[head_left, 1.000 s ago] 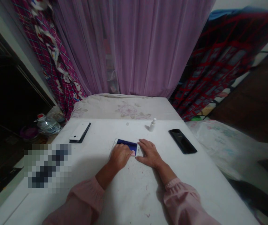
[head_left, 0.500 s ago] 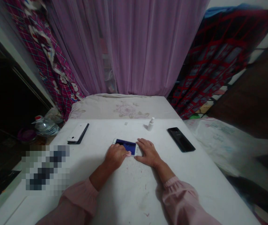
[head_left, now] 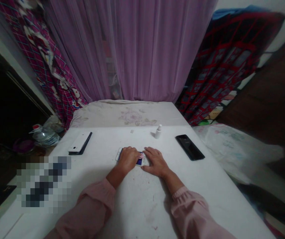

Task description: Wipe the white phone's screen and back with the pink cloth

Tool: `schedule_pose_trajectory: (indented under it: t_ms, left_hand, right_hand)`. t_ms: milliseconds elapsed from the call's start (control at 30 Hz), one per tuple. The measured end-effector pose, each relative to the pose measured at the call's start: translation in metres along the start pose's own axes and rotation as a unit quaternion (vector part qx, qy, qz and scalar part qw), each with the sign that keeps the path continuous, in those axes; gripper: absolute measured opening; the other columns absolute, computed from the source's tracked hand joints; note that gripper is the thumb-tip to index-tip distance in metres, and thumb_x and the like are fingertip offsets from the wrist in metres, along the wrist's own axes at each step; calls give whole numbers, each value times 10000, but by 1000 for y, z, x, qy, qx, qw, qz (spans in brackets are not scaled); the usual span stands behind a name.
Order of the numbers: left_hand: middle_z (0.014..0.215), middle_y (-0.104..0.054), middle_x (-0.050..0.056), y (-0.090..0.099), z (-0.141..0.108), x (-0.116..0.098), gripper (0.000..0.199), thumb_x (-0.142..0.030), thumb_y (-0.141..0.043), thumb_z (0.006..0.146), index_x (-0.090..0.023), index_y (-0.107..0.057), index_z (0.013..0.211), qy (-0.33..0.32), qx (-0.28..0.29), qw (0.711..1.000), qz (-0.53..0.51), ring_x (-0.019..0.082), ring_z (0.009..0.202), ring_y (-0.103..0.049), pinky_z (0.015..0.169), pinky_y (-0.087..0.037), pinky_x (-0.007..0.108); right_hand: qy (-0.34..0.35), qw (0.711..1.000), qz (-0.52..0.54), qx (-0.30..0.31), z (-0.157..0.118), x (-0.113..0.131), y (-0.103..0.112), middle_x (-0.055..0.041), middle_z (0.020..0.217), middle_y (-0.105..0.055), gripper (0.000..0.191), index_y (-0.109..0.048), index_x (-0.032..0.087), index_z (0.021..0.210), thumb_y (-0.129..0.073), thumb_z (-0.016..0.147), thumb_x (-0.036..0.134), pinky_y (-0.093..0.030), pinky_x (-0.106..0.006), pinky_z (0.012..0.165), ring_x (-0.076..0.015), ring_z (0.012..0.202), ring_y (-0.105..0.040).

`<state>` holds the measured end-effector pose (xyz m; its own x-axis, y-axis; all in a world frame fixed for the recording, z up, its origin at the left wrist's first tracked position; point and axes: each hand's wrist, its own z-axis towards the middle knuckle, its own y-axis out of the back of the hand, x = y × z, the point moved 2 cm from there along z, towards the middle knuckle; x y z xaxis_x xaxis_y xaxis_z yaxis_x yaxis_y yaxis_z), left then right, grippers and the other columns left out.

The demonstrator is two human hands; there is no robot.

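A white smartphone (head_left: pixel 119 154) with a blue screen lies flat on the white table (head_left: pixel 137 205), crosswise in front of me. My left hand (head_left: pixel 128 158) is closed on a small pink cloth (head_left: pixel 141 155) and presses it against the screen, covering much of the phone. With fingers stretched out, my right hand (head_left: pixel 156 162) rests at the phone's right end, thumb and fingertips by its edge. A small white spray bottle (head_left: pixel 158 131) stands upright beyond the hands.
To the right lies a black smartphone (head_left: pixel 189 147). At the left, a white phone (head_left: pixel 79 142) sits on a dark one. A blurred-out dark object (head_left: pixel 46 182) is near the left edge. A small pale piece (head_left: pixel 132 131) lies farther back. Beside the table stands a water jug (head_left: pixel 45 134).
My left hand has slid the pink cloth rightward and a little away from me across the screen. My right hand stays at the phone's end. The whole view has shifted slightly.
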<state>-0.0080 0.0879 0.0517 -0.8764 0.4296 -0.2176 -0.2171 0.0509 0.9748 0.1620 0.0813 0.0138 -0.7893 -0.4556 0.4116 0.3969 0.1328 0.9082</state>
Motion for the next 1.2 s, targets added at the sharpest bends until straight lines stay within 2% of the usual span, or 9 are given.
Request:
schedule_pose_trajectory:
  t_ms: [167, 333, 500, 700, 833, 967, 1200]
  left_hand:
    - [997, -733, 69, 2, 13, -2, 226, -288, -544, 936, -279, -764, 987, 33, -9, 999, -13, 249, 950, -617, 833, -398, 370]
    - [992, -729, 71, 2, 9, 0, 233, -305, -538, 941, -284, -763, 998, 28, -1, 1000, 13, 240, 948, -618, 823, -404, 359]
    - [993, -734, 41, 9, -2, 22, 232, -341, -535, 947, -326, -754, 1026, 52, 2, 998, 29, 226, 952, -616, 819, -396, 339]
    - [1008, -737, 30, 21, -9, 53, 221, -326, -552, 941, -327, -756, 1028, 102, -8, 994, 32, 222, 952, -614, 803, -387, 331]
    - [1008, -732, 43, 20, -9, 63, 247, -332, -523, 956, -305, -759, 1025, 129, -23, 991, 40, 230, 963, -613, 804, -386, 336]
    - [979, -724, 64, 15, -8, 54, 282, -343, -490, 968, -278, -761, 1013, 124, -28, 991, 51, 236, 952, -613, 801, -390, 343]
    - [978, -717, 63, 1, 0, 14, 292, -340, -467, 977, -281, -749, 1020, 81, -24, 996, 20, 223, 948, -615, 822, -396, 338]
  right_hand:
    - [-2, 1000, 3, -4, 0, 1, 1, -154, 1485, -435, 757, -498, 166, 1376, -722, 705, 439, -246, -502, 1132, -319, 1384, -357]
    - [-2, 1000, 5, 0, 0, -1, 0, -155, 1488, -431, 768, -497, 163, 1373, -723, 700, 453, -237, -512, 1135, -324, 1391, -344]
    - [1, 1000, 11, -1, 1, -2, -2, -158, 1492, -425, 765, -499, 172, 1372, -718, 700, 464, -233, -520, 1131, -331, 1396, -332]
    - [3, 1000, 16, -7, 1, -3, -3, -153, 1489, -430, 768, -504, 182, 1373, -716, 695, 475, -235, -515, 1131, -331, 1392, -340]
    - [2, 1000, 18, -6, 0, -3, -1, -159, 1489, -428, 765, -500, 174, 1374, -708, 698, 466, -224, -514, 1135, -327, 1398, -336]
    - [1, 1000, 17, 3, 1, -2, -1, -162, 1495, -419, 762, -496, 178, 1375, -705, 698, 459, -220, -519, 1133, -330, 1402, -329]
    - [6, 1000, 12, 2, 1, -2, -1, -149, 1493, -426, 756, -490, 202, 1380, -702, 704, 466, -226, -518, 1125, -333, 1396, -334]
